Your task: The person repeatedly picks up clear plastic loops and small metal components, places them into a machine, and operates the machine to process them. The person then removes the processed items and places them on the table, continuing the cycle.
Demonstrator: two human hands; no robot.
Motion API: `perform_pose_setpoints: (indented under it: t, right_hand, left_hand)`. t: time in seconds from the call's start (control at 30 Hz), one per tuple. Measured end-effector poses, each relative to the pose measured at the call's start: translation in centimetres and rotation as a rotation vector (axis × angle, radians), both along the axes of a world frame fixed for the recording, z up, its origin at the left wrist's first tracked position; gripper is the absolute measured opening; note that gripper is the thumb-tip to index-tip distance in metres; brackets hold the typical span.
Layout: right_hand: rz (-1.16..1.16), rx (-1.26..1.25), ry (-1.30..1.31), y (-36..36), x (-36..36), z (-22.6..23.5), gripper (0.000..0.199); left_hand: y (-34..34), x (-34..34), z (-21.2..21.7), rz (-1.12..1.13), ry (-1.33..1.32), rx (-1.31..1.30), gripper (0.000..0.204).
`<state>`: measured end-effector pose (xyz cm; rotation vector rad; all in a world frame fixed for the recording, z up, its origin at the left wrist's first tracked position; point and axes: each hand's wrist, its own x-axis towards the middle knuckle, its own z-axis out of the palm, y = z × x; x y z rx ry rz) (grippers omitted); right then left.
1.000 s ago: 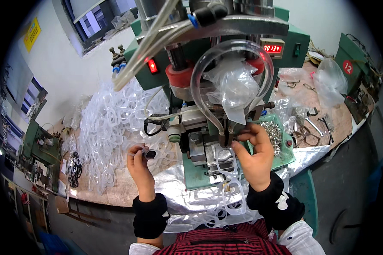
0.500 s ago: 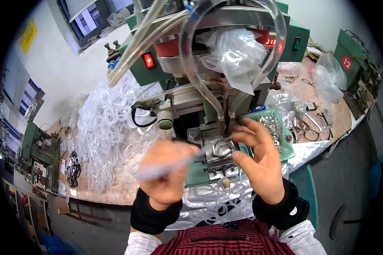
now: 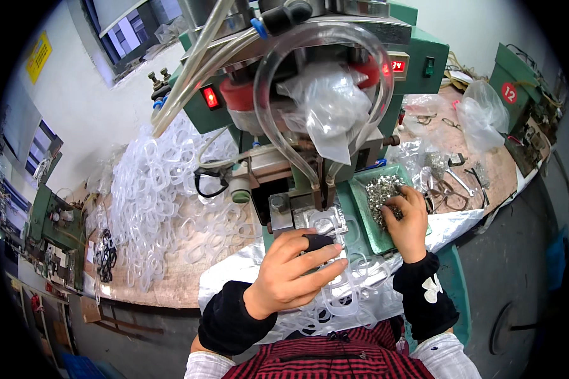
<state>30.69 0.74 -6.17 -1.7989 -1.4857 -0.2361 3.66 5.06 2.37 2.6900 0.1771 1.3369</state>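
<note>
My left hand (image 3: 297,271), a black cover on one finger, reaches to the metal fixture under the green press (image 3: 322,189). Its fingertips rest at a clear plastic eyeglass frame (image 3: 355,276) lying over the fixture's front; the thumb is mostly hidden. To the right, my right hand (image 3: 409,222) dips bent fingers into small silvery metal parts (image 3: 380,192) in a green tray (image 3: 378,245). Its thumb and fingers close at the pile; which piece they pinch is too small to see.
A large heap of clear frames (image 3: 164,183) covers the table on the left. Clear hoses (image 3: 262,82) and a plastic bag (image 3: 335,104) hang before the press head. A wrench (image 3: 463,182) and brown frames (image 3: 447,194) lie to the right, near another green machine (image 3: 518,82).
My right hand has moved from the fixture to the tray of metal parts. My left hand has come from the left, where it held a blurred translucent piece, to the fixture.
</note>
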Motion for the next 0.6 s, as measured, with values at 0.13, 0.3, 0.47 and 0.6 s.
perform_pose_setpoints:
  t: [0.13, 0.3, 0.47, 0.6]
  right_hand:
    - [0.217, -0.063, -0.202, 1.9, -1.2, 1.1, 0.019]
    - [0.232, 0.070, -0.229, 3.4, 0.8, 0.9, 0.022]
    - [0.097, 0.108, 0.472, 0.6, 0.5, 0.2, 0.014]
    - [0.142, 0.047, 0.611, 0.4, -0.9, 2.1, 0.014]
  left_hand:
    - [-0.2, -0.2, -0.3, 0.009, -0.005, -0.016, 0.036]
    - [-3.8, -1.6, -2.1, 0.144, -0.052, -0.152, 0.040]
    - [-4.4, -9.1, -2.8, 0.837, -0.263, -0.125, 0.017]
    - [1.6, -12.4, 0.7, 1.022, -0.189, -0.104, 0.016]
